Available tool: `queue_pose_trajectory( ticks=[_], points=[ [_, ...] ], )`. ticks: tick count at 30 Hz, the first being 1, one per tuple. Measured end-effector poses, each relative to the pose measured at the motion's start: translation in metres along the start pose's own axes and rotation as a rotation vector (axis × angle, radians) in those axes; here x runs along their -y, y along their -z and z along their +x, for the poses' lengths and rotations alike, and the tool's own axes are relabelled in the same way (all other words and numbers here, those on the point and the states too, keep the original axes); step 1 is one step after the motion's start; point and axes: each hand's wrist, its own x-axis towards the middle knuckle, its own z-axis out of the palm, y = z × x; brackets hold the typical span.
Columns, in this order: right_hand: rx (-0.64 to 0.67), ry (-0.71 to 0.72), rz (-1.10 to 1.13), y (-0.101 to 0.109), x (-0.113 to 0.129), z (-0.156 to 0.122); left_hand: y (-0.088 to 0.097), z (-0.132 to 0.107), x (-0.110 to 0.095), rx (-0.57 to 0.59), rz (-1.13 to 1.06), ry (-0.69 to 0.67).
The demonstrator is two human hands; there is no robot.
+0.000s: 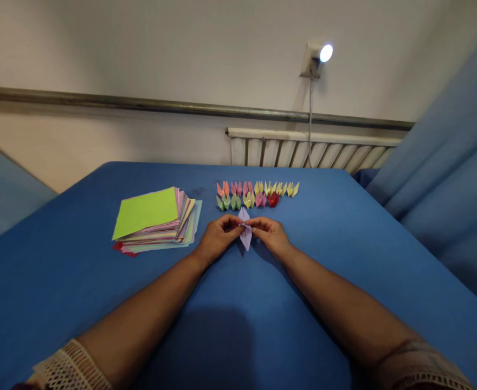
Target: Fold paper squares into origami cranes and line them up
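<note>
A folded piece of lilac origami paper (245, 238), long and pointed at both ends, is held just above the blue table. My left hand (221, 235) pinches its left side near the middle between thumb and fingers. From the other side, my right hand (271, 235) pinches the right edge in the same way. Just beyond my hands, several small folded paper cranes (249, 200) stand in two rows, in orange, pink, yellow, green and red.
A thick stack of coloured paper sheets (144, 213), lime green on top, lies left of my hands on the blue tabletop (79, 227). Behind the table are a wall rail (181, 107), a radiator (295, 135) and a plug with a cable (314, 64). A blue curtain (450, 146) hangs at right.
</note>
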Motion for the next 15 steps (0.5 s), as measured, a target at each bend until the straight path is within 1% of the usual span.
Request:
queue_pose_trajectory(
  ticks=[4,10,15],
  points=[
    [-0.004,-0.002,0.021,-0.0019,0.0002,-0.0005,-0.0007,-0.0010,-0.0015,-0.020,-0.015,0.001],
    [-0.120,0.000,0.001,-0.0043,-0.0049,0.0032,-0.0032,-0.0036,-0.0013,-0.043,-0.033,0.046],
    [-0.115,0.024,-0.029,-0.0059,-0.0042,0.0026,-0.0051,-0.0033,-0.0006,-0.104,-0.066,0.063]
  ],
)
